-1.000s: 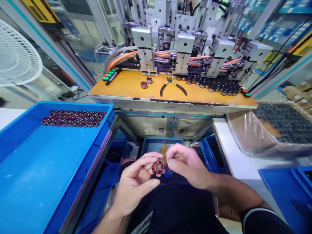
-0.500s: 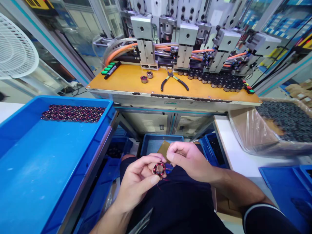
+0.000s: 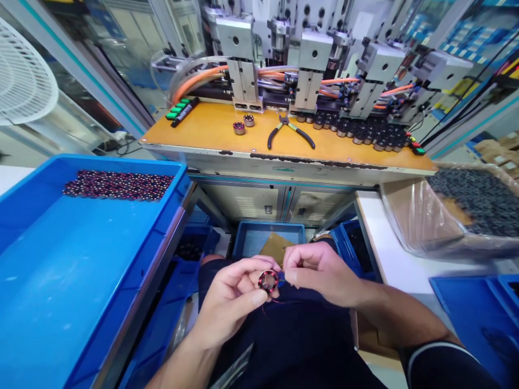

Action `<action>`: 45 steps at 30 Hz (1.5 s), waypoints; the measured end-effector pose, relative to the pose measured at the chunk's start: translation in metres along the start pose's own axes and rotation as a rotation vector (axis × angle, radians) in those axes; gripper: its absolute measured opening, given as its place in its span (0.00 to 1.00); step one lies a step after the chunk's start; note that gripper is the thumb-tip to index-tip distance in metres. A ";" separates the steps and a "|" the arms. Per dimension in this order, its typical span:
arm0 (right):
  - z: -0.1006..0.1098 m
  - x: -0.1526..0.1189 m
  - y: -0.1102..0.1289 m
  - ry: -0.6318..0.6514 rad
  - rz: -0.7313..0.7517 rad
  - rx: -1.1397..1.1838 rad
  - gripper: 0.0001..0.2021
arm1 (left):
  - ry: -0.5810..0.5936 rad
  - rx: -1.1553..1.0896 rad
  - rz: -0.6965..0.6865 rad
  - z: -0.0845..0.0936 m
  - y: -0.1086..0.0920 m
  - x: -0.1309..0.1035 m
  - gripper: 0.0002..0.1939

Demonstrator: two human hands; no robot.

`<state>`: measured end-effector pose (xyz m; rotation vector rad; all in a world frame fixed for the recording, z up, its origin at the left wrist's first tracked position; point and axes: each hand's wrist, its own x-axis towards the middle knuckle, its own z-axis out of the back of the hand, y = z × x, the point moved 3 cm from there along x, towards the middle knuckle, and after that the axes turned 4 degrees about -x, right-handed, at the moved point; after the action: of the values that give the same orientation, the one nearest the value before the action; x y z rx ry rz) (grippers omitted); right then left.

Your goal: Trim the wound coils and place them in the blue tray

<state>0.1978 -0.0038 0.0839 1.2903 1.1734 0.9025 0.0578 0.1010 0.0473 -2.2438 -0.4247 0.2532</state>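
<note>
A small ring-shaped wound core (image 3: 268, 281), dark with red windings, is gripped between the thumb and fingers of my left hand (image 3: 237, 289), its round opening facing up toward me. Thin reddish wires stick out beneath and beside it. Just to the right, my right hand (image 3: 320, 273) has thumb and fingertips pinched together close to the core; whatever is between them is too small to make out. Both hands are above my lap.
Pliers (image 3: 291, 131), two wound cores (image 3: 239, 128) and markers (image 3: 184, 112) lie on the orange bench (image 3: 211, 129) beneath the machine. A blue tray (image 3: 81, 259) holding many cores is at left; a plastic-lined box (image 3: 413, 216) stands at right.
My right hand has moved slightly down, its fingertips now lower beside the core. The core in my left hand has shifted slightly right.
</note>
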 end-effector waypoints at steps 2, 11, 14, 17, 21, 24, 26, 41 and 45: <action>0.011 0.004 0.011 -0.026 0.053 -0.104 0.12 | 0.026 -0.042 0.052 -0.002 0.000 0.000 0.15; -0.002 0.036 0.049 0.436 0.318 -0.479 0.06 | 0.129 -0.030 0.172 -0.009 0.000 0.000 0.13; -0.008 0.042 0.045 0.503 0.315 -0.436 0.05 | 0.126 0.023 0.197 -0.009 -0.001 -0.002 0.12; -0.009 0.044 0.041 0.463 0.298 -0.431 0.06 | 0.116 0.034 0.205 -0.008 -0.002 -0.005 0.15; -0.010 0.040 0.041 0.346 0.338 -0.462 0.08 | 0.112 0.024 0.176 -0.006 -0.001 -0.006 0.18; -0.009 0.034 0.043 0.230 0.346 -0.497 0.09 | 0.086 0.032 0.153 -0.002 0.002 -0.007 0.18; -0.006 0.030 0.044 0.139 0.332 -0.507 0.10 | 0.057 0.056 0.098 0.000 0.002 -0.007 0.16; -0.004 0.007 0.046 0.120 -0.091 -0.462 0.06 | -0.062 0.298 -0.199 -0.002 -0.008 -0.008 0.13; -0.007 0.010 0.051 0.198 -0.063 -0.565 0.05 | -0.059 0.325 -0.189 0.001 -0.007 -0.010 0.14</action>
<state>0.1993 0.0126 0.1336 0.7159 0.9998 1.2267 0.0468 0.1018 0.0527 -1.8696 -0.5800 0.2689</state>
